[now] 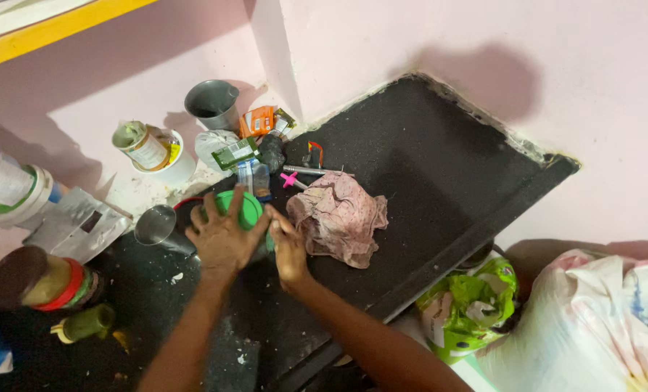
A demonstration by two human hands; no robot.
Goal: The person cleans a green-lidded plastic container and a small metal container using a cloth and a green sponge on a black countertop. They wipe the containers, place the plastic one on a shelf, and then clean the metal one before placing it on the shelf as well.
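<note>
Countertop (pixel 425 167) of dark speckled stone fills the middle of the view and runs into a pink wall corner at the far side. White sack (pixel 592 319) sits at the near right below the counter edge, with a green and white bag (pixel 469 305) just left of it. Crumpled pinkish cloth (pixel 341 216) lies on the counter, just right of the hands. Green lid (pixel 250 209) tops a container in the centre; the left hand (pixel 222 236) lies spread flat on it, fingers splayed and pressing down. The right hand (pixel 289 250) is curled against the container's right side, gripping it, and sits beside the cloth. A steel cup (pixel 156 225) lies tipped just left of the left hand. Farther back stand a grey metal tumbler (pixel 213 104) and an open tin (pixel 142 145) in a white bowl. A pink clip (pixel 289 179) lies near the cloth's far edge.
</note>
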